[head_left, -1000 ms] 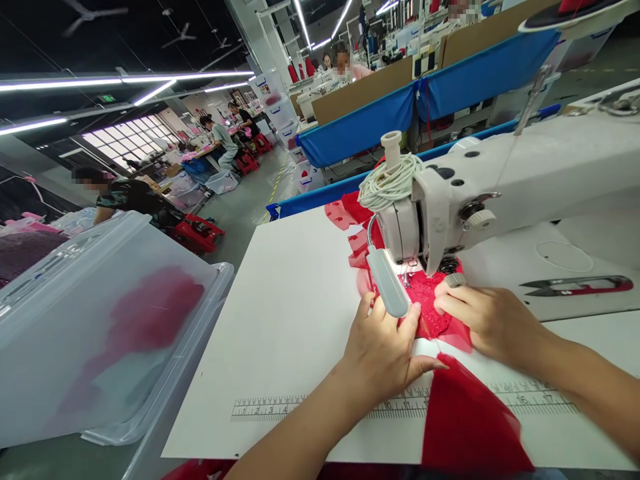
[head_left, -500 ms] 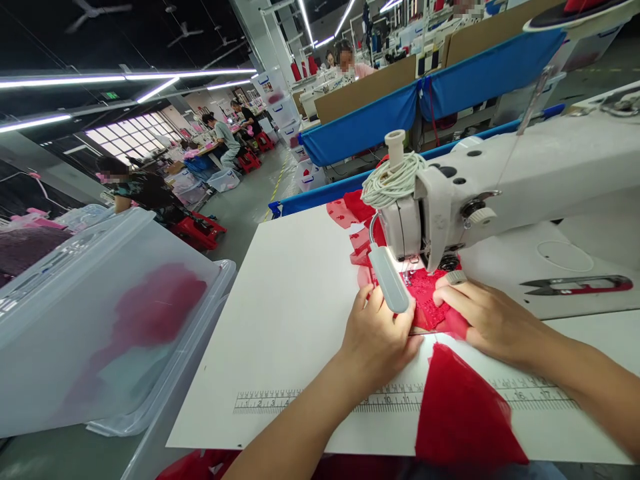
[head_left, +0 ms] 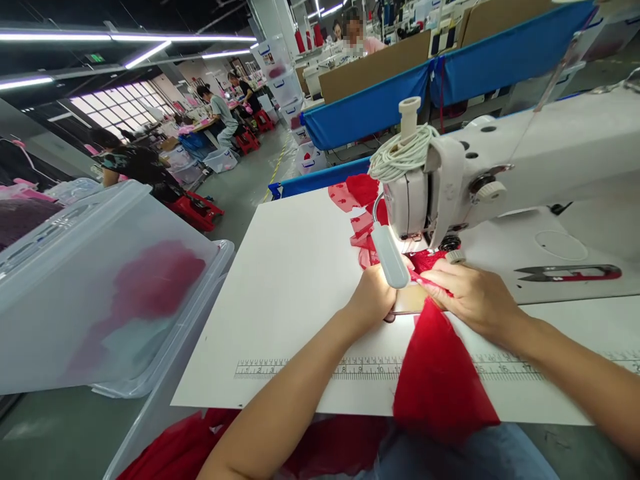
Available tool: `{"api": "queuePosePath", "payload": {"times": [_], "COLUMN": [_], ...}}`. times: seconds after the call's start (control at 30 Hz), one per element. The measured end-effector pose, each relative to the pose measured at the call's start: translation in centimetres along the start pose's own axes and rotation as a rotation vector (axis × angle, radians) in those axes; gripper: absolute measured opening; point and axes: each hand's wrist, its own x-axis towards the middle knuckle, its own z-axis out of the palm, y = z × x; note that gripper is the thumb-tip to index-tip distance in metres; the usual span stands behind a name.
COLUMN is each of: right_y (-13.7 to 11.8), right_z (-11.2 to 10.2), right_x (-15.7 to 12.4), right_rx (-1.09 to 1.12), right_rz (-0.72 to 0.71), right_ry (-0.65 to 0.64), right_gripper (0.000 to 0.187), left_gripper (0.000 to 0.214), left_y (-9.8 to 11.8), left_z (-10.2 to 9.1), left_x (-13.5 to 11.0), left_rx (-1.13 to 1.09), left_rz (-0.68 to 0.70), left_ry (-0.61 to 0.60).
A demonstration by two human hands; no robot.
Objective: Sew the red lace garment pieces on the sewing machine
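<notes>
Red fabric (head_left: 425, 260) with a lacy surface lies under the needle area of a white sewing machine (head_left: 407, 207). My right hand (head_left: 470, 293) pinches a folded edge of it between thumb and fingers, just right of the needle. Left of the needle, my left hand (head_left: 373, 293) is closed at the fabric's edge, its fingers partly hidden behind a small grey lamp (head_left: 390, 257). A sheer red piece (head_left: 440, 373) hangs from near my right hand over the table's front edge. More red ruffled fabric (head_left: 363, 230) is bunched behind the lamp.
The white table (head_left: 290, 280) has a printed ruler (head_left: 360, 368) along its front. Thread snips (head_left: 570, 273) lie on the machine bed at right. A translucent plastic bin (head_left: 100, 287) stands at left. Red fabric (head_left: 170, 447) rests on my lap. Several people sit at other workstations beyond.
My hands have drawn the lacy fabric's near edge up and folded it, uncovering the plate in front of the needle. My left hand has turned, fingers now more curled. The camera view has shifted.
</notes>
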Motion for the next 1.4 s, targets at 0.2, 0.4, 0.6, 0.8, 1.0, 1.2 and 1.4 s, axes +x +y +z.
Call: {"api": "queuePosePath", "payload": {"times": [0.2, 0.4, 0.6, 0.8, 1.0, 1.2, 1.4], "right_y": [0.3, -0.4, -0.3, 0.4, 0.6, 0.4, 0.3], "right_z": [-0.1, -0.5, -0.5, -0.9, -1.1, -1.0, -1.4], "right_x": [0.0, 0.2, 0.0, -0.7, -1.1, -1.3, -1.0], "right_rx": [0.024, -0.008, -0.024, -0.084, -0.128, -0.099, -0.074], "right_rz": [0.018, -0.064, -0.161, -0.174, -0.196, -0.189, -0.217], "right_ry": [0.024, 0.079, 0.138, 0.14, 0.121, 0.112, 0.093], "right_gripper": [0.048, 0.048, 0.043, 0.031, 0.024, 0.042, 0.046], "left_gripper": [0.025, 0.009, 0.026, 0.035, 0.033, 0.035, 0.066], "left_y": [0.4, 0.4, 0.1, 0.4, 0.3, 1.4, 2.5], "left_z": [-0.3, 0.3, 0.9, 0.8, 0.9, 0.3, -0.7], "left_x": [-0.1, -0.3, -0.6, -1.1, -1.5, -2.2, -3.2], "left_rx": [-0.128, -0.096, 0.266, 0.401, 0.467, 0.416, 0.383], "left_rz": [0.026, 0.05, 0.245, 0.344, 0.399, 0.323, 0.311], "left_ry": [-0.036, 0.025, 0.045, 0.108, 0.107, 0.006, -0.068]}}
